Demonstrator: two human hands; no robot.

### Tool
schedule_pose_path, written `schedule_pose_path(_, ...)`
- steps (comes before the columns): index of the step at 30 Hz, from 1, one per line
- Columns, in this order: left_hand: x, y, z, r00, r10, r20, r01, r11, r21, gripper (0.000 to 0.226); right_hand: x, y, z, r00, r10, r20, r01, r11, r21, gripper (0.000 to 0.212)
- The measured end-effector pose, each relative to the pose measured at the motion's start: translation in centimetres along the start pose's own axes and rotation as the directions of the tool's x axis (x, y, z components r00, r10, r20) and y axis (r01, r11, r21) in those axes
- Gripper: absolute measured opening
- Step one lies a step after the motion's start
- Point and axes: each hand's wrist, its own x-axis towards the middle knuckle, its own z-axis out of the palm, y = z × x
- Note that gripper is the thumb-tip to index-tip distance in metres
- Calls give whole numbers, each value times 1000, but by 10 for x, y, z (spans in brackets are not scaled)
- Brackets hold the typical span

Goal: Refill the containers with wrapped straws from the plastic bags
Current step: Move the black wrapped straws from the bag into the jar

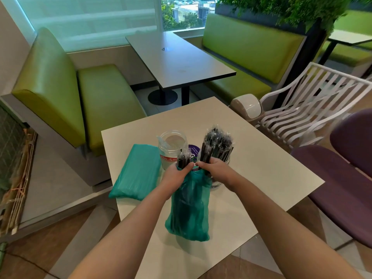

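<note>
The left hand [177,174] grips the mouth of an upright teal plastic bag [189,210] on the white table [261,178], fingers curled round a few black wrapped straws [183,159] poking out of it. The right hand [214,168] clutches a fat bundle of wrapped straws [218,144] above a clear jar [216,183]. An empty open jar [172,147] stands behind, beside a second, closed teal bag [136,172] lying flat

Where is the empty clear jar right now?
In the head view, the empty clear jar stands on the white table, left of centre, just beyond the left hand and right of the folded teal bag.
</note>
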Motion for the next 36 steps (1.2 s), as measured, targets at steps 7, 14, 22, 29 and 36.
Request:
schedule_pose_path(7,6,5,10,999,35,-32,-28,981,191,40,-1,-47,-28,958,-237,-161,205,960,-192,24)
schedule_pose_path(14,10,3,10,999,14,-36,-7,983,185,41,1,-91,-53,809,-479,-341,384,870,-310,21)
schedule_pose_path(22,11,6,8,999,-6,-45,11,993,118,44,5,-90,-38,790,-524,-320,350,813,-466,26)
schedule_pose_path(29,11,5,5,999,-18,-33,21,995,100,49,24,-55,-23,903,-283,-323,59,827,-560,34)
schedule_pose_path(36,11,3,5,999,-9,-31,11,997,78,43,35,-66,-24,851,-396,-345,195,848,-492,56)
